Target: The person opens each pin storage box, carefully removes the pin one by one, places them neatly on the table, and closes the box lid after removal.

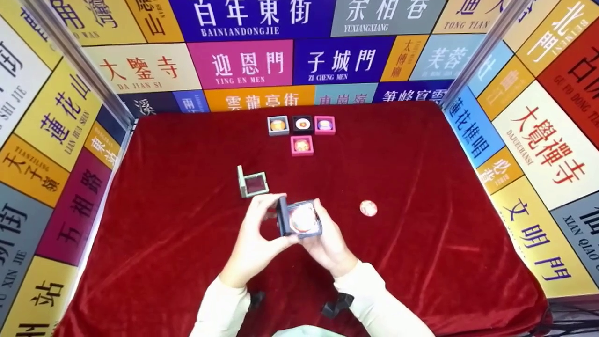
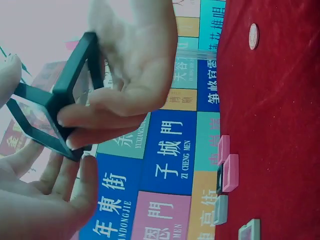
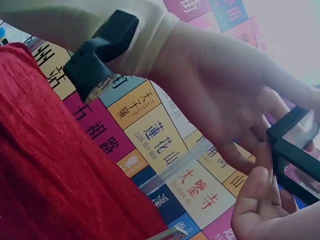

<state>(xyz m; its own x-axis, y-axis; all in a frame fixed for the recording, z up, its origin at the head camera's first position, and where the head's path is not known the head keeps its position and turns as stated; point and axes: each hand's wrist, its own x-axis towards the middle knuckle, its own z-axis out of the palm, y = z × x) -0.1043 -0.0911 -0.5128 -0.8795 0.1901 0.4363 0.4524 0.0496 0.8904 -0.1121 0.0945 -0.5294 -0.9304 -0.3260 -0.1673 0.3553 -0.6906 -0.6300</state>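
Both hands hold a small dark display case point(image 1: 282, 218) that stands hinged open above the cloth. A round pale disc point(image 1: 303, 220) with a reddish edge shows in its right half. My left hand point(image 1: 255, 245) grips the case's left side, thumb along the near edge and fingers around the upright lid. My right hand point(image 1: 331, 243) holds the right half, fingers along its side and beneath. In the left wrist view the case point(image 2: 62, 95) looks like two thin black frames with clear panes. Behind the left hand, a pale green case point(image 1: 242, 183) lies open on the cloth.
A loose red-and-white disc point(image 1: 368, 208) lies right of the hands. Farther back sit a grey-blue box point(image 1: 270, 127), a black box point(image 1: 303, 132), a pink box point(image 1: 325, 132) and a nearer pink box point(image 1: 302, 153), each holding a round piece. Red velvet point(image 1: 444, 234) covers the table; sign panels point(image 1: 241, 64) surround it.
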